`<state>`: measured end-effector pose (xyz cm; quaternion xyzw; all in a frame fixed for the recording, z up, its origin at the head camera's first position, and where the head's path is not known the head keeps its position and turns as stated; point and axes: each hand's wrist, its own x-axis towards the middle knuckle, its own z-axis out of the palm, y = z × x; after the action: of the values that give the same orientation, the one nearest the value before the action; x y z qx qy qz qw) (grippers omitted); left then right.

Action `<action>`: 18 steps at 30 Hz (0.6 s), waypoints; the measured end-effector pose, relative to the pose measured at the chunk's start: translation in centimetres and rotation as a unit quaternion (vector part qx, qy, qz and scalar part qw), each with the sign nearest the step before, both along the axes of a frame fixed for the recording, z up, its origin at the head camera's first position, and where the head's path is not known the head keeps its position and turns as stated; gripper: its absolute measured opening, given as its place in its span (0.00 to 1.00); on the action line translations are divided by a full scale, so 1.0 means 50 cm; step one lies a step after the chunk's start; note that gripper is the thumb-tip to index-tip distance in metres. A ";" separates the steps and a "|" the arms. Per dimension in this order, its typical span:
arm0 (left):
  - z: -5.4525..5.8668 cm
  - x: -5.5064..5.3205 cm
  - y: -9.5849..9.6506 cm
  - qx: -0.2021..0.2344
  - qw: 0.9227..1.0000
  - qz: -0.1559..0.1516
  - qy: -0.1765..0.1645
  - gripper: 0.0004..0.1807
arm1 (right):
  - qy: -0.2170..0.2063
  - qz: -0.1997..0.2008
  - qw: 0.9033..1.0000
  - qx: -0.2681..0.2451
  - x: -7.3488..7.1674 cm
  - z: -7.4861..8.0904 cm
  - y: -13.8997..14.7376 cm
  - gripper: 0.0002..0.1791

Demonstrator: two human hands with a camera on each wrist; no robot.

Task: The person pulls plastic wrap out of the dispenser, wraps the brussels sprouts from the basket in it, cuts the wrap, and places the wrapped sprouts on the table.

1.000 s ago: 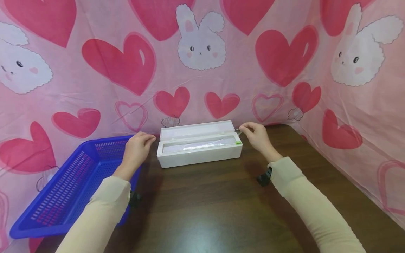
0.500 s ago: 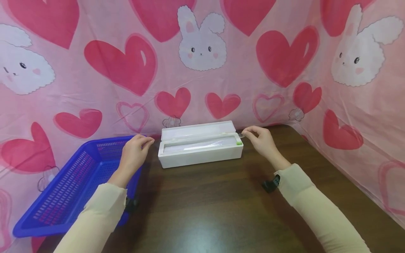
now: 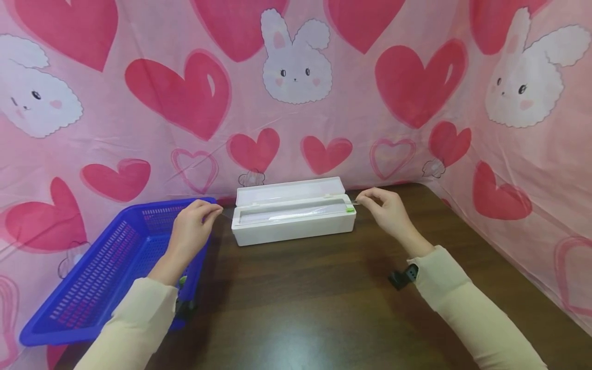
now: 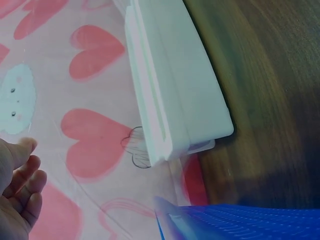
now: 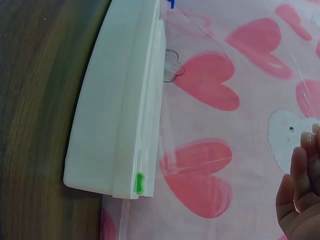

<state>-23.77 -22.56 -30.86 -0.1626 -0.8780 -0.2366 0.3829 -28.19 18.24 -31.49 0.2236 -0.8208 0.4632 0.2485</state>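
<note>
Film [image 3: 355, 202] shows faintly at both ends of the white box [image 3: 296, 229], which sits open at twelve o'clock on our table [image 3: 296, 298]. We pinch this film, the left hand [image 3: 191, 228] at the box's nine o'clock and the right hand [image 3: 387, 213] at three, probably so both sides pull evenly.

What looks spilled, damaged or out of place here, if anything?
Nothing looks spilled or damaged. One oddity: the near-left corner of the blue basket seems to jut past the edge of the table. The white box stands upright, lid open.
</note>
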 end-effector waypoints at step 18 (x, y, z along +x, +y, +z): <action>0.010 0.048 0.006 0.016 1.000 -0.009 0.013 0.03 | -0.026 0.064 0.998 -0.015 0.046 0.006 0.015 0.04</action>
<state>-21.35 -22.25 -30.38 -0.1675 -0.8677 -0.2515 0.3946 -25.90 18.98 -31.19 0.2597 -0.8038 0.4963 0.2005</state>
